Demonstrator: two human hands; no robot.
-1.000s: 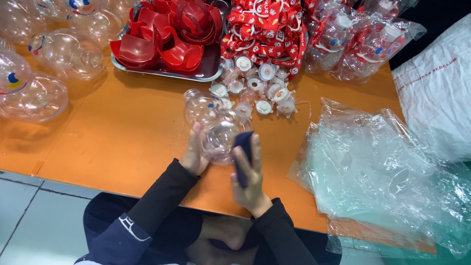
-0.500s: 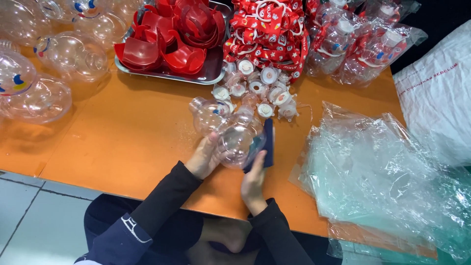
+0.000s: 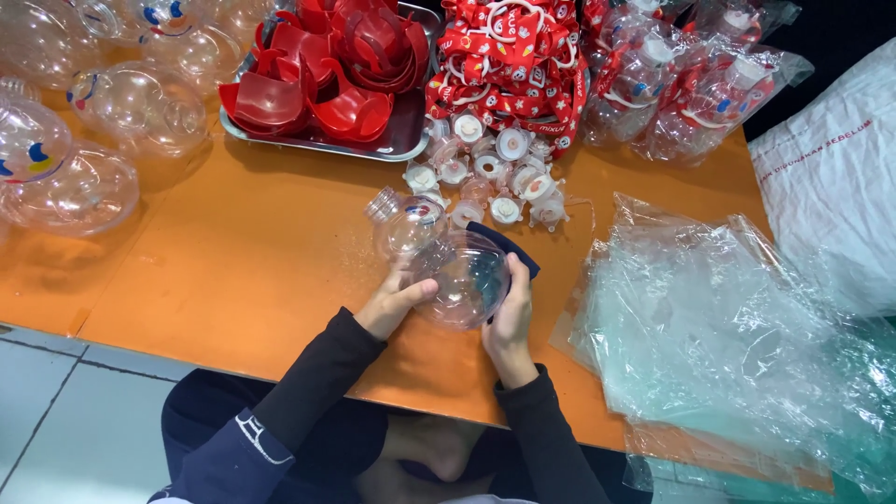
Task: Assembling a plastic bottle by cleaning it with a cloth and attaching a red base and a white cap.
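Since half a second ago the dark blue cloth [image 3: 509, 250] has slid round to the far side of the clear round bottle [image 3: 457, 271], so now it's mostly seen through the plastic, with just a corner poking out at 1 o'clock. A second ago it was up front, wrapped over the right fingers. Looks to me like the wipe has gone most of the way around the bottle, so this one is probably close to clean.

Left hand [image 3: 397, 301] is cupped loosely on the bottle's 8 o'clock side, thumb pressed across the front, fingers tucked underneath. Right hand [image 3: 511, 313] is curled around the 4 o'clock side, pinning the cloth against the plastic, fingers closed on both. The bottle sits between the two hands, just above the near edge of the orange surface [image 3: 233, 271], threaded neck pointing to 10 o'clock.

Around it:
- pile of small white caps [image 3: 485, 173] at 12 o'clock, near the bottle
- metal tray [image 3: 397, 149] of red plastic pieces [image 3: 327, 65] further out at 11 o'clock
- more clear bottles [image 3: 84, 140], some with printed faces, way over at 9 to 10 o'clock
- red printed straps [image 3: 509, 56] at 12 o'clock, bagged bottles [image 3: 691, 84] at 1 o'clock
- heap of clear plastic bags [image 3: 719, 327] at 3 o'clock
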